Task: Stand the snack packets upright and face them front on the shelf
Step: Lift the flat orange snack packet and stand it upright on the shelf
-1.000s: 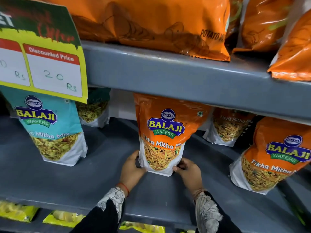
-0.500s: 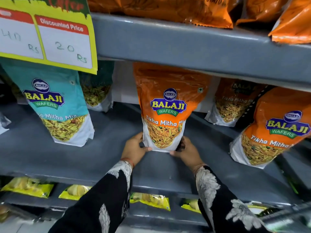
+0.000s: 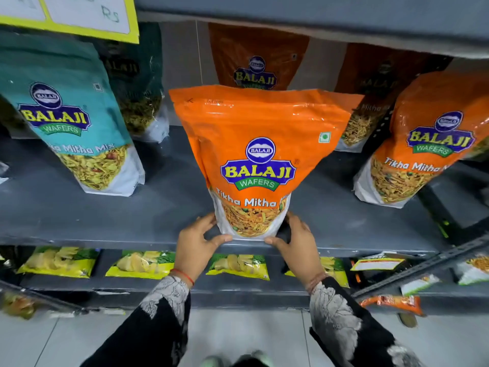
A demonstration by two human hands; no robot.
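An orange Balaji Tikha Mitha packet (image 3: 260,144) stands upright at the front edge of the grey shelf (image 3: 79,215), label facing me. My left hand (image 3: 197,245) grips its lower left corner and my right hand (image 3: 296,245) grips its lower right corner, thumbs at the base. A teal Balaji packet (image 3: 66,120) stands upright to the left. Another orange packet (image 3: 423,144) leans at the right. More orange packets (image 3: 255,56) stand behind in shadow.
A yellow price sign (image 3: 79,19) hangs from the upper shelf at top left. Yellow packets (image 3: 57,262) lie flat on the lower shelf. Loose packets (image 3: 391,303) sit at lower right beside a slanted metal rail (image 3: 423,266). White floor tiles lie below.
Both hands have drawn the orange packet forward to the shelf's front edge, and it stays upright. The camera has tilted down, so the top shelf has left view and the floor shows.
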